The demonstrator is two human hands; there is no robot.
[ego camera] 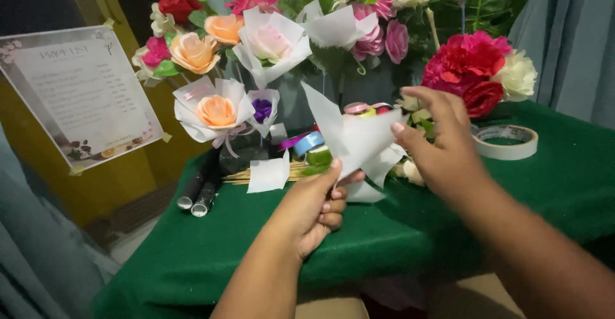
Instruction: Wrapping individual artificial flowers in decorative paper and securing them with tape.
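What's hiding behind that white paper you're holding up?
Behind the white paper, held by the left hand and right hand, colourful tape rolls and small pale flowers peek out on the green tablecloth. Whatever sits directly behind the sheet is covered.

The paper sheet point(356, 141) pinched in the left hand point(312, 209) and touched by the right hand point(442, 146) looked thin, white and matt. The desk point(551, 184) wore green, felt-like cloth, matt and slightly fuzzy. The tape roll point(506, 141) looked smooth. The sign point(80, 95) had a glossy, laminated-looking face.
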